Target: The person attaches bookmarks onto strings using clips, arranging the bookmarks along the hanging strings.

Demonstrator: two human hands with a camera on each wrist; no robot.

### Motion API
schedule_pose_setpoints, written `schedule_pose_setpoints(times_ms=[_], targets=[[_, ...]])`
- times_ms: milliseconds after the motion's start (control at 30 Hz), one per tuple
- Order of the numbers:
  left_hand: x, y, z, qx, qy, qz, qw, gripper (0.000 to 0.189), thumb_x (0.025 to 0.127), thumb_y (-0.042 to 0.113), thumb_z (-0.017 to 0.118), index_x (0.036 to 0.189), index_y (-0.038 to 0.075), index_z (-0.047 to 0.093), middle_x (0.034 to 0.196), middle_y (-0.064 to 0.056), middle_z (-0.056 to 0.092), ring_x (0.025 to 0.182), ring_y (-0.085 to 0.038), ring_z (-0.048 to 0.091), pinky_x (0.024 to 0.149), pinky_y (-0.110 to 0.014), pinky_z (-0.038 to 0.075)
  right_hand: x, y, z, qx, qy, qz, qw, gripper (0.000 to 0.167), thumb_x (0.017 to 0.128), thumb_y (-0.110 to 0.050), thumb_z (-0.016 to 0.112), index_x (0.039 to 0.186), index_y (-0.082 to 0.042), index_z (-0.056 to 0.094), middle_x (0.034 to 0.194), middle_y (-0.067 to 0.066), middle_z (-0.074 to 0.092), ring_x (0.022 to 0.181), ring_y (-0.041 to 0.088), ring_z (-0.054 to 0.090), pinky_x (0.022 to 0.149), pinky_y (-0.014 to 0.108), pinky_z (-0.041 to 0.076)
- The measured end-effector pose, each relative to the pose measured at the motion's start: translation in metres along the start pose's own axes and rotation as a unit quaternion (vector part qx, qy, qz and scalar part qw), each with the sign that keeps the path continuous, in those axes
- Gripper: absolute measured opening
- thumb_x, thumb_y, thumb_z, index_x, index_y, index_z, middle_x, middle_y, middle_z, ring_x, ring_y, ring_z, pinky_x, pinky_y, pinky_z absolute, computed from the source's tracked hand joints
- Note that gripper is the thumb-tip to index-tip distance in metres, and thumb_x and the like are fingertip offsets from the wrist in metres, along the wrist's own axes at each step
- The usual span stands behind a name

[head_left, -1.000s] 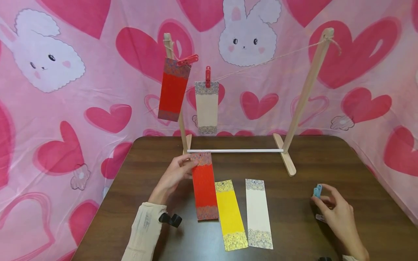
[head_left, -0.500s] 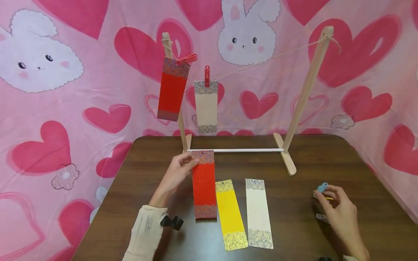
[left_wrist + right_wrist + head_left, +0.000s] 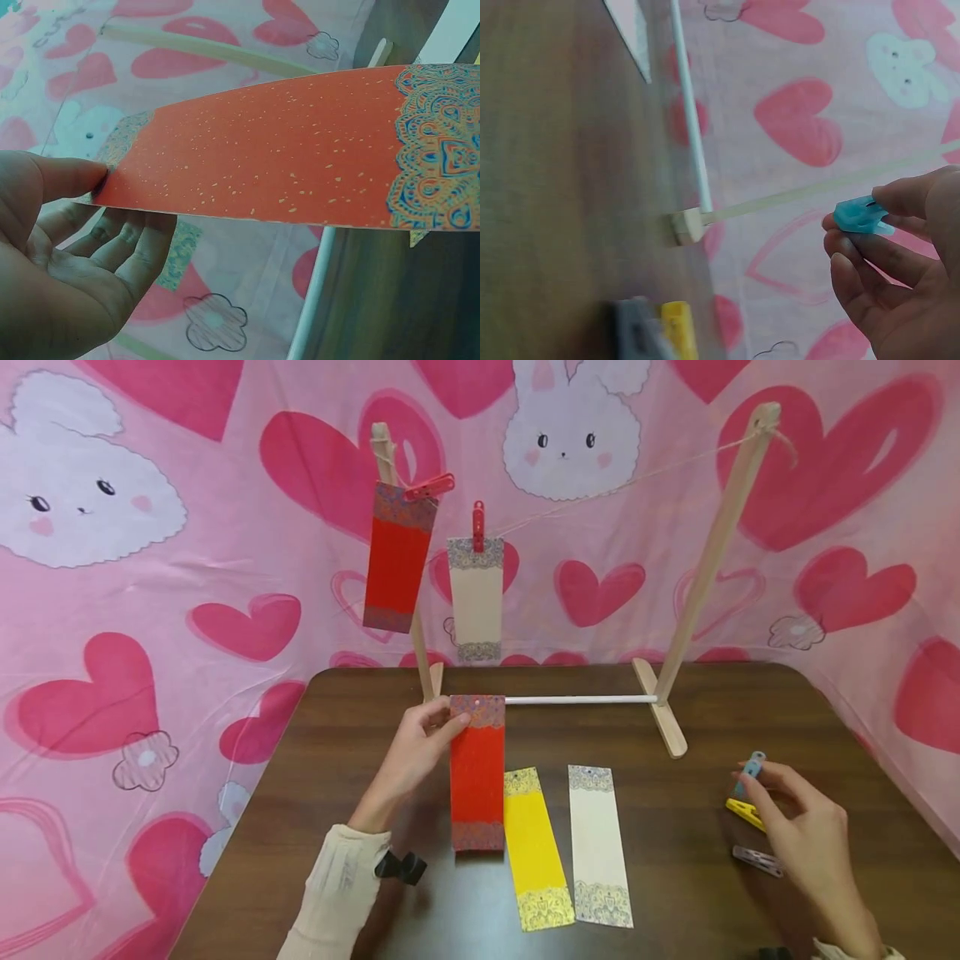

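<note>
My left hand (image 3: 416,743) pinches a red bookmark-like card (image 3: 477,777) near its patterned top end, thumb in front and fingers behind. In the left wrist view the card (image 3: 277,150) shows gold flecks and a lacy blue-and-gold band. Over at the right, my right hand (image 3: 806,831) holds a small blue clothespin (image 3: 750,770) between thumb and fingertips, and the right wrist view shows that clothespin (image 3: 859,215) raised off the table. A yellow clothespin (image 3: 745,814) and a pale grey-purple one (image 3: 757,861) lie beneath and beside this hand.
A wooden stand has a left post (image 3: 384,452), a right post (image 3: 712,560), a white crossbar (image 3: 581,700) and a sagging string (image 3: 637,481). Red clothespins hold a red card (image 3: 400,564) and a cream card (image 3: 477,602) there. A yellow card (image 3: 538,852) and a white card (image 3: 600,847) lie on the table.
My left hand has lifted the red card slightly up and to the right, turning it upright. My right hand has raised the blue clothespin away from the others, uncovering the yellow one.
</note>
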State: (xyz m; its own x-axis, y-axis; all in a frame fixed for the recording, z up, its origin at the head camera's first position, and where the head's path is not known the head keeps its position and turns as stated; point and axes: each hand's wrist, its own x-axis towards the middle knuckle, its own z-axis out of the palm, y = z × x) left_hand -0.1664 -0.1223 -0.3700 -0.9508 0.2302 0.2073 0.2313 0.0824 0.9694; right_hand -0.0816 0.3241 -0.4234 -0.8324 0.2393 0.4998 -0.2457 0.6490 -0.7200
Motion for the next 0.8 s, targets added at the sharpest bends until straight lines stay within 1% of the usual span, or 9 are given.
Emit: schedule_pose_setpoints(times_ms=[133,233,367,467,600,667,700,733,800], targets=[[0.003,0.006,0.0,0.001,-0.01,0.005,0.9999,0.014,0.098,0.01,0.063,0.106,-0.002,0.065,0.095,-0.017,0.066,0.078,-0.025,0.066,0.076,-0.042,0.059,0.007,-0.007,-0.003,0.003,0.007,-0.022,0.9997,0.016,0.088,0.002,0.072,0.103,-0.003,0.075,0.097,-0.024,0.072,0.084,-0.014,0.064,0.075,0.002,0.044],[0.004,0.007,0.0,0.008,-0.008,0.001,0.9999,0.015,0.097,0.009,0.064,0.106,-0.003,0.065,0.094,-0.015,0.066,0.078,-0.023,0.066,0.075,-0.037,0.059,0.01,-0.01,-0.004,0.005,0.015,-0.046,0.9988,0.014,0.088,0.003,0.072,0.1,-0.003,0.076,0.095,-0.027,0.07,0.084,-0.015,0.063,0.073,0.002,0.042],[0.004,0.008,0.0,0.026,-0.002,0.006,0.9996,0.014,0.097,0.009,0.065,0.105,-0.002,0.066,0.092,-0.014,0.067,0.077,-0.021,0.066,0.071,-0.031,0.059,0.015,-0.013,-0.004,0.013,0.017,-0.092,0.9956,0.014,0.084,0.006,0.074,0.094,-0.003,0.077,0.092,-0.022,0.071,0.081,-0.014,0.062,0.072,0.003,0.042],[0.005,0.01,-0.001,0.038,0.001,0.02,0.9991,0.012,0.096,0.009,0.065,0.102,-0.001,0.067,0.091,-0.014,0.067,0.075,-0.022,0.065,0.07,-0.031,0.058,0.021,-0.018,-0.008,0.009,0.012,-0.129,0.9915,0.015,0.08,0.007,0.077,0.09,-0.004,0.077,0.09,-0.022,0.07,0.076,-0.013,0.06,0.07,0.003,0.042],[0.007,0.013,-0.003,0.051,-0.001,0.029,0.9983,0.01,0.097,0.01,0.065,0.101,0.001,0.067,0.09,-0.014,0.067,0.073,-0.024,0.064,0.069,-0.031,0.058,0.03,-0.026,-0.014,0.003,0.002,-0.154,0.9881,0.016,0.078,0.009,0.078,0.088,-0.004,0.076,0.086,-0.026,0.068,0.068,-0.012,0.057,0.062,0.005,0.039],[0.008,0.015,-0.004,0.058,-0.002,0.025,0.998,0.009,0.097,0.01,0.065,0.1,0.002,0.067,0.09,-0.013,0.066,0.073,-0.024,0.064,0.069,-0.032,0.058,0.034,-0.031,-0.016,0.008,-0.004,-0.153,0.9881,0.018,0.079,0.009,0.077,0.092,-0.003,0.076,0.087,-0.025,0.068,0.069,-0.011,0.059,0.063,0.004,0.041],[0.008,0.016,-0.004,0.062,-0.003,0.023,0.9978,0.009,0.097,0.011,0.065,0.1,0.003,0.067,0.09,-0.013,0.066,0.074,-0.025,0.064,0.069,-0.032,0.058,0.036,-0.033,-0.017,0.016,-0.005,-0.158,0.9873,0.02,0.079,0.01,0.076,0.095,-0.002,0.075,0.088,-0.022,0.07,0.07,-0.01,0.06,0.063,0.004,0.042],[0.008,0.017,-0.004,0.064,-0.004,0.021,0.9977,0.009,0.097,0.011,0.065,0.1,0.003,0.066,0.09,-0.013,0.066,0.075,-0.025,0.065,0.071,-0.033,0.058,0.039,-0.035,-0.018,0.02,-0.007,-0.156,0.9875,0.025,0.079,0.011,0.076,0.101,-0.001,0.075,0.089,-0.022,0.07,0.073,-0.01,0.061,0.064,0.004,0.042],[0.008,0.019,-0.004,0.069,-0.006,0.016,0.9974,0.009,0.097,0.012,0.065,0.101,0.004,0.066,0.091,-0.013,0.066,0.077,-0.026,0.065,0.072,-0.034,0.058,0.042,-0.04,-0.019,0.024,-0.008,-0.155,0.9875,0.038,0.08,0.01,0.076,0.116,-0.002,0.072,0.093,-0.024,0.07,0.079,-0.012,0.062,0.055,0.003,0.037]])
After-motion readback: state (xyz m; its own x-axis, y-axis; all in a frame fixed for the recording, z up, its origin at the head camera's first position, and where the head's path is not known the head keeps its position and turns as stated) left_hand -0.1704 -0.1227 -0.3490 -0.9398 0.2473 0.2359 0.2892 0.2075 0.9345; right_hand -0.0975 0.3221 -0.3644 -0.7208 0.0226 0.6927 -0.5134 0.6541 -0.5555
